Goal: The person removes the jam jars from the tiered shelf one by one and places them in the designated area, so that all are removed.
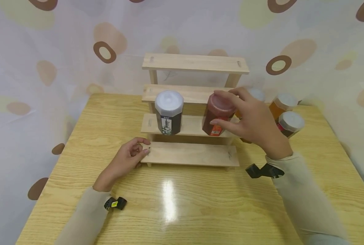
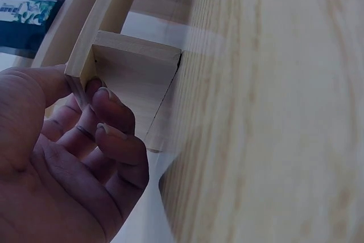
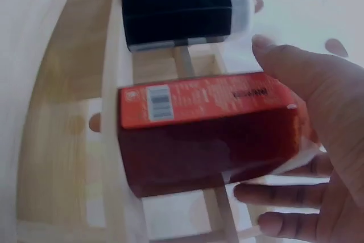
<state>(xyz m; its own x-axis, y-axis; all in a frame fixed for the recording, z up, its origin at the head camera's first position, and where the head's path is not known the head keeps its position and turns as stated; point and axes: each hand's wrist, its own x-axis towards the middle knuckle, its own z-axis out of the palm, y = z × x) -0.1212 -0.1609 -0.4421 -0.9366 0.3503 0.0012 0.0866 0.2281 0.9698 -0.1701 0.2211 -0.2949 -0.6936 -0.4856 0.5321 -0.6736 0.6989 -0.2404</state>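
A tiered wooden rack [image 1: 191, 153] stands on the table, its planks stepped like stairs. My left hand [image 1: 128, 157] pinches the left end of its lowest plank; in the left wrist view the thumb lies on one side of the board [image 2: 85, 61] and curled fingers on the other. A dark red jar with a red label [image 3: 210, 140] stands upright on the second tier. My right hand [image 1: 252, 119] is spread around its upper part, thumb toward the front, with fairly straight fingers in the right wrist view. Left of it stands a dark jar with a white lid [image 1: 169, 114].
Several more lidded jars, among them an orange one [image 1: 281, 103] and a dark one [image 1: 290, 123], stand on the table [image 1: 292, 190] right of the rack, partly hidden by the right hand. A patterned cloth [image 1: 200, 27] hangs behind the table.
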